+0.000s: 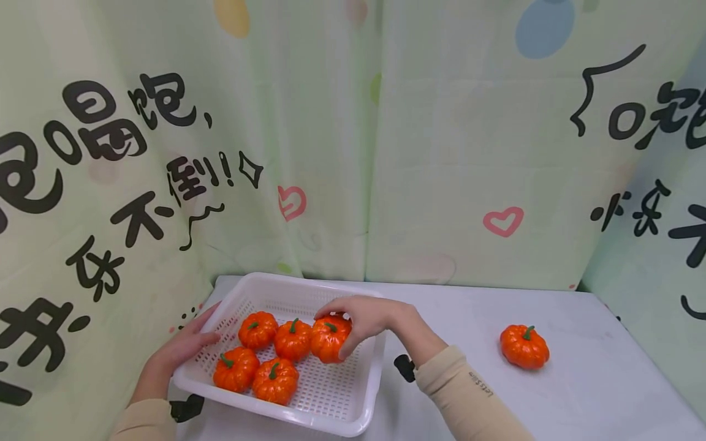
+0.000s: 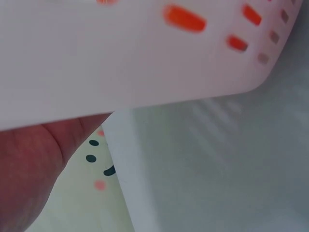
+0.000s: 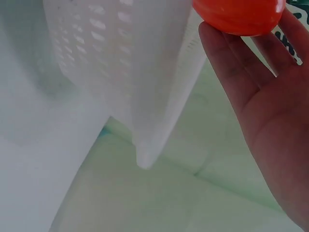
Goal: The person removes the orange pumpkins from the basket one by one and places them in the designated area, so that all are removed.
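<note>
A white perforated plastic basket (image 1: 331, 395) lies on the table in the head view, with several shiny orange toy pumpkins (image 1: 276, 381) inside. My left hand (image 1: 184, 346) grips its left rim, thumb over the edge; in the left wrist view the rest of that hand (image 2: 29, 169) goes behind the basket wall (image 2: 96, 63). Over the basket's middle, my right hand (image 1: 369, 315) holds one orange pumpkin (image 1: 326, 346) between thumb and fingers, beside the others. From the right wrist view, the fingers (image 3: 217, 53) curl against the underside of that pumpkin (image 3: 241, 14), above the basket rim.
Another orange pumpkin (image 1: 524, 347) with a green stem sits alone on the white table (image 1: 441, 312) to the right. A pale green printed curtain (image 1: 430, 184) surrounds the table at the back and sides. The basket stands near the table's left edge.
</note>
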### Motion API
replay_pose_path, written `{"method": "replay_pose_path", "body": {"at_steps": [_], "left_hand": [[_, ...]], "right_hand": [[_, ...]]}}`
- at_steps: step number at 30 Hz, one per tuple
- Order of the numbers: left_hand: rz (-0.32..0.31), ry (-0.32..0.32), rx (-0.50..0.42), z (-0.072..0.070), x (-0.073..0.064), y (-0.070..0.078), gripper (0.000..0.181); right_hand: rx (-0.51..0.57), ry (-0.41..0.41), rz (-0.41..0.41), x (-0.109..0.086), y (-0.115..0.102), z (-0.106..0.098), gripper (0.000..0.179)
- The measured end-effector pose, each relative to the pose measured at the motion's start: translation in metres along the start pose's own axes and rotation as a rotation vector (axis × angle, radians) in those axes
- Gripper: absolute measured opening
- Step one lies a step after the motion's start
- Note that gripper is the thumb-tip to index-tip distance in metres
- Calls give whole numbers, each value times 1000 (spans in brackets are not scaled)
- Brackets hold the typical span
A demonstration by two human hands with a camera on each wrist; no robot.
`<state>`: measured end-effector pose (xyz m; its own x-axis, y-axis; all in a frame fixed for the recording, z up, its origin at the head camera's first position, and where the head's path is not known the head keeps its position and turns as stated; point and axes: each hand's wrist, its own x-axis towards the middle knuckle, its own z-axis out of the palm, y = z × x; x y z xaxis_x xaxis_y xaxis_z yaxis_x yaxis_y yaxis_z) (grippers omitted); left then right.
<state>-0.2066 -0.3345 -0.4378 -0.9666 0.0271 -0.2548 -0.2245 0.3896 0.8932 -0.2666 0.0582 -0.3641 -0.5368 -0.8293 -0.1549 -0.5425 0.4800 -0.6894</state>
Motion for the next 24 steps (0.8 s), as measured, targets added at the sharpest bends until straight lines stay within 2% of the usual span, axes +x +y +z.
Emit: {"method": "replay_pose_path", "body": {"at_steps": [3,11,19,24], "left_hand": [[-2,0,4,0,0,2,79],[-6,-3,25,0,0,4,79],[-5,-6,50,-2,1,3,78],[7,-15,32,-2,0,3,78]], "right_hand": [[-5,47,10,-10,2,-13,66],[67,141,55,-38,13,-42,70],[85,227,109,-67,32,-59,69],[99,274,130,-89,52,-66,70]]}}
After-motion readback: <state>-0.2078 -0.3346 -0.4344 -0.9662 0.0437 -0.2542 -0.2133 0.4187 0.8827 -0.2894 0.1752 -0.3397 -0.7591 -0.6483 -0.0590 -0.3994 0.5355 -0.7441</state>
